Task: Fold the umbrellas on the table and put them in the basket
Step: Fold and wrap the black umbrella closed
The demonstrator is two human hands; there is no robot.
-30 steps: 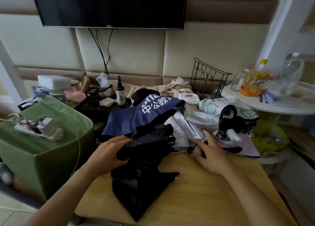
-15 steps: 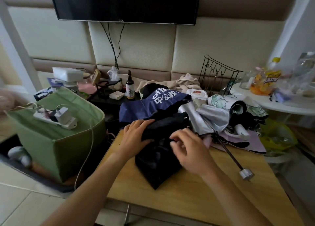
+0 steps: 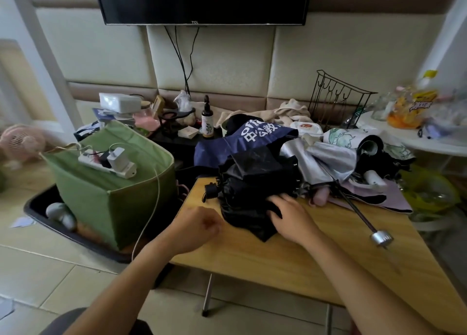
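Right hand [image 3: 290, 217] presses the black umbrella [image 3: 255, 183] — left hand [image 3: 199, 227] fisted beside it.

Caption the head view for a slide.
Right hand on the bundled black umbrella on the wooden table, left hand curled beside it.
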